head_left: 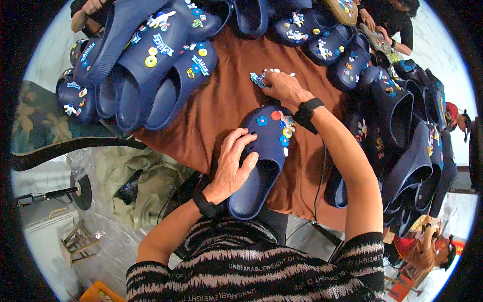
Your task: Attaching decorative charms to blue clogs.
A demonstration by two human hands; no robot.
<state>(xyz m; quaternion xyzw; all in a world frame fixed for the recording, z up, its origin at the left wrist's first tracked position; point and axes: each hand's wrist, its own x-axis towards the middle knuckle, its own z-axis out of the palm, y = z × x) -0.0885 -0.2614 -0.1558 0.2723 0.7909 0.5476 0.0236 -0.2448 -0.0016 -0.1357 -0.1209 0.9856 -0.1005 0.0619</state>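
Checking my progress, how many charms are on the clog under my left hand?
5 on the navy clog: blue flower, red round, white figure, yellow, blue. The left hand may hide more.
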